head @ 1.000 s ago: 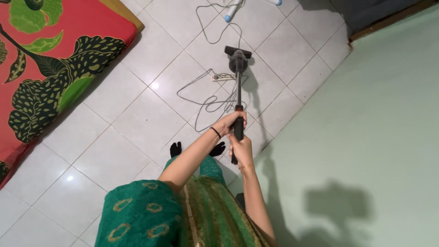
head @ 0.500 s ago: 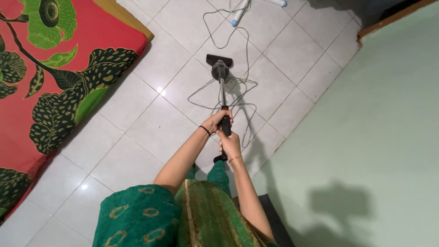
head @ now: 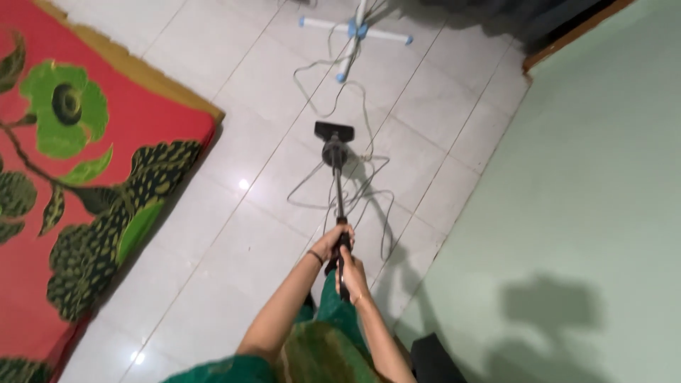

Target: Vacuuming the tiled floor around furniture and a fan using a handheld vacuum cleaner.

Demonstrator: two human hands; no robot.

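Both hands wrapped on vacuum wand (head: 339, 206) grip: left hand (head: 330, 243) fwd, right hand (head: 351, 273) behind. Nozzle (head: 334, 130) flat on white tile floor (head: 234, 234), amid loose cable (head: 369, 191). Red floral mattress (head: 78, 184) to left, green wall (head: 589, 184) to right.

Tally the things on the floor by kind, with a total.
Vacuum, held by the left hand and right hand: 1
Cord: 1
Fan base: 1
Mattress: 1
Total: 4
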